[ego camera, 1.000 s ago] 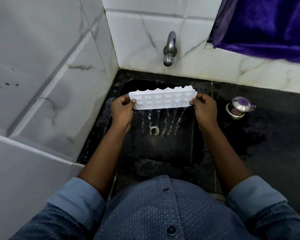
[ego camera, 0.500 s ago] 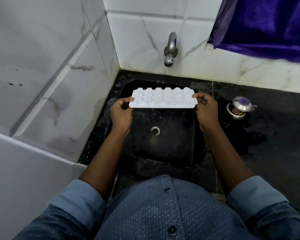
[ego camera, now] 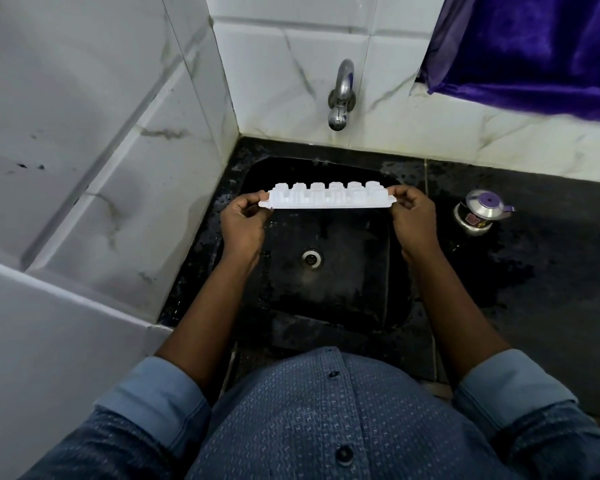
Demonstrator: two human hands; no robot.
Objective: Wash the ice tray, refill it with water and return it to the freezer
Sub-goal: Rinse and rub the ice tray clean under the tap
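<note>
Here the tiled wall crowds your left, and wet worktop spreads to your right. You hold the ice tray above the sink, long axis left to right, cell bumps upward. Your left hand and right hand each keep a pinching grip on a short end.

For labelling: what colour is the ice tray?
The ice tray is white; head view shows it best.

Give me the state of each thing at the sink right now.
Ice tray: held above the sink by both ends, cup bumps up, nothing pouring.
Left hand: pinches the tray's left end.
Right hand: pinches the tray's right end.
Tap: no water running.
Sink: drain uncovered, no standing water visible.
Steel pot: upright, lid on, on the counter right of the sink.
</note>
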